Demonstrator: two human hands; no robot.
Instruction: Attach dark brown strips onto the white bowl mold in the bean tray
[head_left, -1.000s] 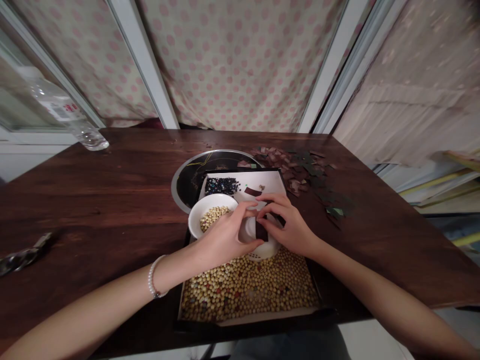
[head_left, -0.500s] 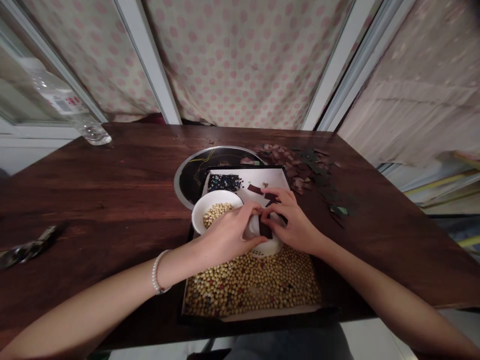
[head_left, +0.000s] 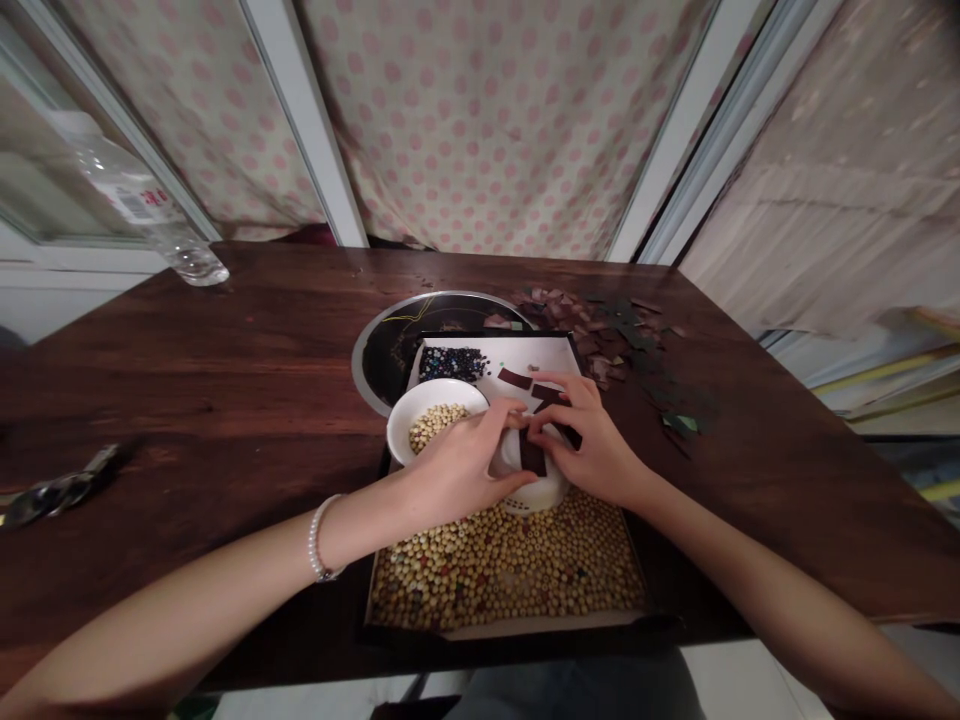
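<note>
Both of my hands meet over a small white container (head_left: 544, 495) that stands on the beads. My left hand (head_left: 457, 460) curves in from the left, its thumb and forefinger closed on the upper and lower ends of a dark brown strip (head_left: 533, 456). From the right, the bent fingers and thumb of my right hand (head_left: 592, 440) press at the strip's upper part. Other dark brown strips (head_left: 514, 379) lie beyond my right fingers. A white bowl (head_left: 401, 405) with pale beads (head_left: 433, 425) sits beside my left hand. My fingers partly hide the container.
A shallow black-edged box (head_left: 525, 632) holds many yellowish beads (head_left: 480, 580) and, at its far end, small dark beads (head_left: 452, 363). Behind it lies a round dark tray (head_left: 361, 365). Brown and green scraps (head_left: 622, 335) spread to the right. A plastic bottle (head_left: 150, 205) stands at the far left.
The view has shifted slightly. My hands keep nearly the same pose around the dark brown strip; the fingers have moved very little.
</note>
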